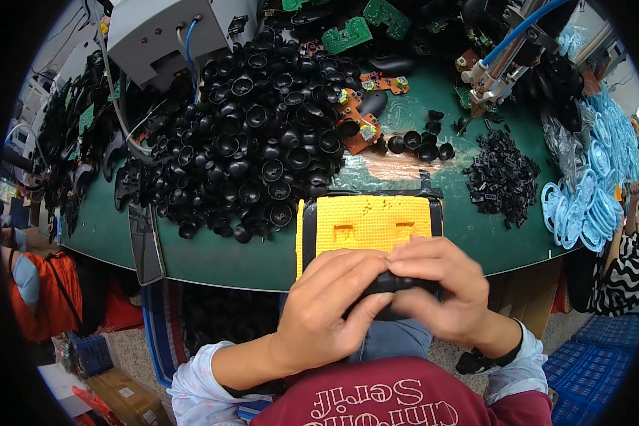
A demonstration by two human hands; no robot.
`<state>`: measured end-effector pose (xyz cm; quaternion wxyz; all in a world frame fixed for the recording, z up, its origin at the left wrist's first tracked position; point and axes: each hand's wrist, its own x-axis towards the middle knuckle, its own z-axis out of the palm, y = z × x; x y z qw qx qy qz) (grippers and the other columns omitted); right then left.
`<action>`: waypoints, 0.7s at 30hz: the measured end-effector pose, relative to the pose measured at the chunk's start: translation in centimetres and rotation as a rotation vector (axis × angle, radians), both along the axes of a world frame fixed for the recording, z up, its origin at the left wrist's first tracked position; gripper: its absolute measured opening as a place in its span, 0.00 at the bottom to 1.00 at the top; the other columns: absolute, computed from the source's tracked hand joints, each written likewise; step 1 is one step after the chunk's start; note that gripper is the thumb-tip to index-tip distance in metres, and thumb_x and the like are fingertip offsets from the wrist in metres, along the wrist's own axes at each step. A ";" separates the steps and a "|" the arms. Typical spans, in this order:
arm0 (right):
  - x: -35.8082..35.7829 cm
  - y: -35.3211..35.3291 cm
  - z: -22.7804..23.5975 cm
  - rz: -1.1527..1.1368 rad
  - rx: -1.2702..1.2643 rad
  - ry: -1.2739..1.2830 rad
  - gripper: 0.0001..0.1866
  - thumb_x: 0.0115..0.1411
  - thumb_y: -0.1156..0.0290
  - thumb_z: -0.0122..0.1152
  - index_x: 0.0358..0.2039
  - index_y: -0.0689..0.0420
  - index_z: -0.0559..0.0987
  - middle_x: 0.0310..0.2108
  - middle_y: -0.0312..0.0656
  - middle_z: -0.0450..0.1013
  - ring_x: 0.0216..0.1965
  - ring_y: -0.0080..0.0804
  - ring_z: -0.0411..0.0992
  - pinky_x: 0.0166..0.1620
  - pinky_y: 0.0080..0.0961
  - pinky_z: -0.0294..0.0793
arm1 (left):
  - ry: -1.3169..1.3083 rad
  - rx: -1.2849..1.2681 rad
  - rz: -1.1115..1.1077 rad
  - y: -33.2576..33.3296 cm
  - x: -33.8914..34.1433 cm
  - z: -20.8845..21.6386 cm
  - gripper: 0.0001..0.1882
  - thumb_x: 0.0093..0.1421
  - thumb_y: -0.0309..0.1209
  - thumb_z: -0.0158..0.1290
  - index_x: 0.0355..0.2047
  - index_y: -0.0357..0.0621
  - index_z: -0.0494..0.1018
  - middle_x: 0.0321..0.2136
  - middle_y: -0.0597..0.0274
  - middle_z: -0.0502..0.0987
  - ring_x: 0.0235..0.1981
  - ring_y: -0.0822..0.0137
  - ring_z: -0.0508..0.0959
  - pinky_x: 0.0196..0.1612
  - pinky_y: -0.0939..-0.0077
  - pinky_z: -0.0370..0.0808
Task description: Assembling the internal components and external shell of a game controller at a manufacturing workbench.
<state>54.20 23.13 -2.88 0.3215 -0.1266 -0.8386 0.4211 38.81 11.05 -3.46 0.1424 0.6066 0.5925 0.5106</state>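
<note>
Both my hands close around a black gamepad shell (390,284), mostly covered by my fingers, just in front of the yellow textured pad (369,238). My left hand (334,302) grips its left side, thumb underneath and fingers over the top. On its right side my right hand (444,287) curls round, with the thumb side slightly blurred. The fingertips of both hands meet on the upper edge of the shell. Black tape borders the pad, which has two small recesses in its surface.
A big heap of black thumbstick caps (263,135) lies behind the pad, left of orange circuit boards (358,121). Small black parts (503,174) and light-blue plastic pieces (589,192) lie right. A phone (146,245) rests at the table edge; a metal fixture (493,85) stands back right.
</note>
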 end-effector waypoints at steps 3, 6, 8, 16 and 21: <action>0.2 0.5 -0.8 0.141 0.043 -0.018 0.24 0.48 0.73 0.74 0.47 0.60 0.78 0.50 0.49 0.73 0.49 0.39 0.74 0.51 0.34 0.73 | -0.011 -0.017 0.033 -0.2 -0.1 0.0 0.19 0.49 0.21 0.63 0.43 0.34 0.75 0.38 0.50 0.79 0.40 0.52 0.79 0.44 0.64 0.75; 1.1 1.4 -0.2 0.005 -0.240 -0.064 0.34 0.48 0.71 0.76 0.56 0.59 0.71 0.54 0.48 0.70 0.54 0.35 0.71 0.55 0.31 0.70 | -0.342 -0.116 0.046 -0.3 -0.6 -0.9 0.20 0.54 0.21 0.61 0.48 0.35 0.71 0.42 0.53 0.77 0.43 0.60 0.79 0.46 0.68 0.75; 0.6 0.8 0.6 -0.019 -0.673 0.126 0.50 0.48 0.69 0.77 0.65 0.62 0.54 0.54 0.47 0.69 0.57 0.38 0.69 0.62 0.32 0.64 | -0.931 -0.028 -0.102 0.5 -1.0 -0.5 0.31 0.60 0.19 0.57 0.61 0.40 0.55 0.49 0.57 0.66 0.52 0.67 0.71 0.53 0.73 0.73; 0.6 1.7 0.9 0.085 0.469 -0.303 0.26 0.45 0.71 0.75 0.47 0.58 0.79 0.45 0.41 0.76 0.45 0.46 0.77 0.42 0.32 0.75 | -0.018 -0.064 -0.081 -0.4 -3.2 -1.1 0.26 0.44 0.28 0.71 0.45 0.42 0.77 0.45 0.53 0.76 0.49 0.56 0.75 0.54 0.64 0.71; 1.2 2.6 -1.3 0.138 0.125 -0.110 0.25 0.46 0.69 0.76 0.46 0.58 0.79 0.45 0.46 0.79 0.46 0.43 0.78 0.46 0.34 0.77 | -0.122 -0.093 -0.257 -0.2 -4.2 -1.1 0.18 0.44 0.27 0.70 0.37 0.40 0.78 0.47 0.48 0.79 0.50 0.52 0.79 0.54 0.62 0.75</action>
